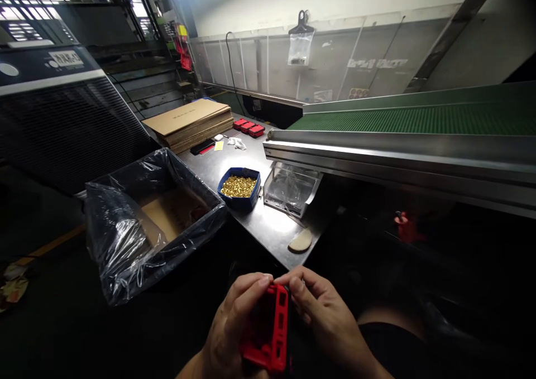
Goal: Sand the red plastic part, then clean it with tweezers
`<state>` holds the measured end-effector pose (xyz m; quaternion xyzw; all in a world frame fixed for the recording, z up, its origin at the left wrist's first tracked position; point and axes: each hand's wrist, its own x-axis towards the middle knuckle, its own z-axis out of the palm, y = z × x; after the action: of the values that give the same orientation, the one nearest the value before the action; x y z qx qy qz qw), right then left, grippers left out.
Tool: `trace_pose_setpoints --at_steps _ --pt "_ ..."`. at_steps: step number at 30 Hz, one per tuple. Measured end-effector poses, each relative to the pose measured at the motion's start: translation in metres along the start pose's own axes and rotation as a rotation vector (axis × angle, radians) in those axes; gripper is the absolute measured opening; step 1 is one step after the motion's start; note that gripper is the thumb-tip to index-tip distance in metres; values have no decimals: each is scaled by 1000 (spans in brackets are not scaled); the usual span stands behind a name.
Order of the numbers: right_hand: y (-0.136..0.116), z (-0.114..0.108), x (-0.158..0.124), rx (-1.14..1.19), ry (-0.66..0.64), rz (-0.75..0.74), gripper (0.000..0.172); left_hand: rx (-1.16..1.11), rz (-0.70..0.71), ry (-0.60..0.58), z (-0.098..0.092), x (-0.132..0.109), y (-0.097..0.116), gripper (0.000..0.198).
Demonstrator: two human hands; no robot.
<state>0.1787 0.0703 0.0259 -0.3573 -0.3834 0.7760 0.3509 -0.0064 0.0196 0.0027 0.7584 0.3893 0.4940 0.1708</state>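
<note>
A red plastic frame-like part (280,326) with several rectangular openings along its edge is held low in front of me. My left hand (234,317) wraps around its left side, with the thumb at the top edge. At the part's upper right corner, my right hand (324,312) has thumb and forefinger pinched together. Whatever lies between those fingertips is too small and hidden to name. Beyond my hands, on the metal table, stands a blue bin (238,200) of small brass-coloured pieces (239,186). A pale half-round pad (300,241) lies at the near table corner.
Left of the metal table (268,236) is a crate lined with clear plastic (125,245). Stacked cardboard (192,119) and several red parts (249,126) lie farther back. A green conveyor belt (397,119) slopes up rightward, above a clear tray (291,189).
</note>
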Motion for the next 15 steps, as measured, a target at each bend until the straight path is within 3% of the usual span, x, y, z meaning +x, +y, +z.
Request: trace_pose_setpoints --at_steps 3,7,12,15 --pt "10 -5 2 104 108 50 44 -23 -55 -35 0 -1 3 93" --pt "17 -17 5 137 190 87 28 -55 -76 -43 2 -1 2 98" --pt "17 -32 8 -111 197 6 44 -70 -88 -55 2 2 3 96" --pt "17 -35 6 -119 244 -31 46 -80 -96 -73 1 0 2 93"
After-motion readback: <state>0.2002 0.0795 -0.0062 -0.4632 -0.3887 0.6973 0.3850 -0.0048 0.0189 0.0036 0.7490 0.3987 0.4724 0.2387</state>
